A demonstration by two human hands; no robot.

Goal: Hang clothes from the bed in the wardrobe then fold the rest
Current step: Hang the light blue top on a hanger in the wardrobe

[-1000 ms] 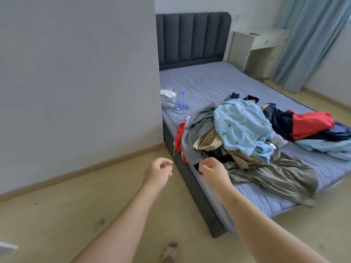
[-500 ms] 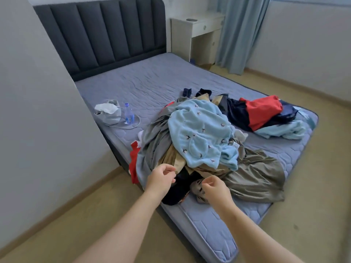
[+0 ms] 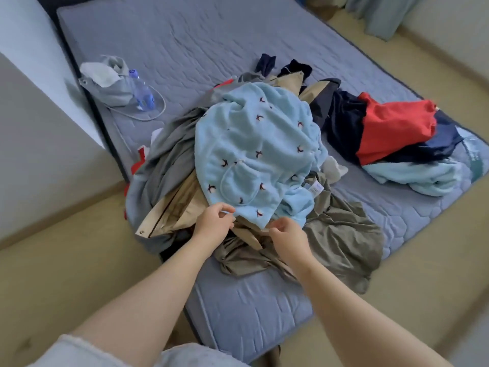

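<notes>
Wide-angle head view in soft, diffuse daylight. Illumination is even and fairly bright, with no glare or blown highlights. The light blue fleece (image 3: 254, 144) at centre is the sharpest area, its small motifs distinct. Shadows are faint and soft-edged: a dark band lies under the mattress (image 3: 238, 308) edge at lower centre, and the fleece folds shade gently. The wall (image 3: 34, 49) at upper left shows a pale face above a duller grey one. Barrel distortion bows the mattress sides and the skirting (image 3: 60, 215). Blur smears the floor (image 3: 436, 300) at lower right and the person's pale clothing (image 3: 79, 350) along the bottom edge.
</notes>
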